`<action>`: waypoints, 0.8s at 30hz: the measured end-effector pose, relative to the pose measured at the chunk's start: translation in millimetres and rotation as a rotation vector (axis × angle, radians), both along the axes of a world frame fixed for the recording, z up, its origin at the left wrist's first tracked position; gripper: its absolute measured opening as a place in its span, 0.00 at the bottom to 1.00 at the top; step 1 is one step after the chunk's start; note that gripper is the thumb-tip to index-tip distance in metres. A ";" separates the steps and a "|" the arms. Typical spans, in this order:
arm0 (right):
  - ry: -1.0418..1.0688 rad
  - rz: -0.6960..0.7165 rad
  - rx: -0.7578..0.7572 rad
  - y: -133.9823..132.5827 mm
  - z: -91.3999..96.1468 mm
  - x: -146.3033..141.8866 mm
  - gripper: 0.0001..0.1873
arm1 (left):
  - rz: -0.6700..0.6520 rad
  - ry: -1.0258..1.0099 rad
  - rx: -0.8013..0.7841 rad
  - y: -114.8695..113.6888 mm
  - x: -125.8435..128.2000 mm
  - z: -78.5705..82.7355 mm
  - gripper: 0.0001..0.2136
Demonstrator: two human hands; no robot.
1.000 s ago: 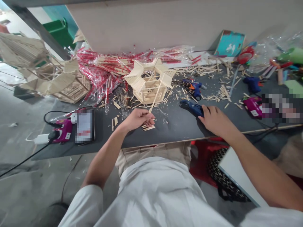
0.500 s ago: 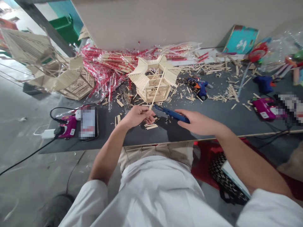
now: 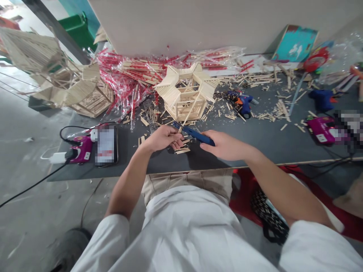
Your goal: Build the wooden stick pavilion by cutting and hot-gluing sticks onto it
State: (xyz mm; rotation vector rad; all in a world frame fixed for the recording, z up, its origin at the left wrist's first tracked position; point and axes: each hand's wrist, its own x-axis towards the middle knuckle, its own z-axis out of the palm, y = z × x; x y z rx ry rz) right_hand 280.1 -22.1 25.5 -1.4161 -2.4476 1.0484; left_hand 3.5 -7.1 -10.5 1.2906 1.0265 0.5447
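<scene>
My left hand point(image 3: 165, 139) pinches a thin wooden stick point(image 3: 189, 109) near its lower end. The stick slants up in front of a star-topped stick structure point(image 3: 185, 94). In my right hand point(image 3: 224, 145) is a long blue-handled cutter point(image 3: 199, 136), its dark front end at the stick, just above my left fingertips. Whether its jaws are closed on the wood, I cannot tell. Short cut sticks point(image 3: 182, 150) lie on the table beneath my left hand.
A phone point(image 3: 106, 145) and a purple power strip point(image 3: 82, 149) lie at left. Larger stick models point(image 3: 82, 92) stand beyond them. Red-and-clear wrappers point(image 3: 124, 71) line the back. Blue glue guns point(image 3: 243, 104) and scattered stick offcuts point(image 3: 280, 109) are to the right.
My right hand has moved left, bringing the cutter's front end from beside the stick to across it. My left hand keeps its pinch on the stick; the view has shifted slightly.
</scene>
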 end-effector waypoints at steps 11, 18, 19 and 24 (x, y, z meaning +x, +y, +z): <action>-0.104 -0.029 -0.014 -7.6 2.0 -5.4 0.24 | -0.005 -0.003 -0.014 -0.7 -0.8 5.4 0.10; -0.109 -0.094 0.075 -16.0 -16.6 -9.7 0.24 | 0.012 -0.016 -0.082 0.2 -4.1 5.0 0.10; -0.112 -0.091 0.087 -16.5 -18.0 -10.3 0.24 | 0.011 -0.016 -0.086 0.3 -4.7 4.6 0.11; -0.183 -0.077 0.190 -18.9 -18.1 -14.1 0.25 | 0.007 0.004 -0.084 0.8 -5.9 4.2 0.12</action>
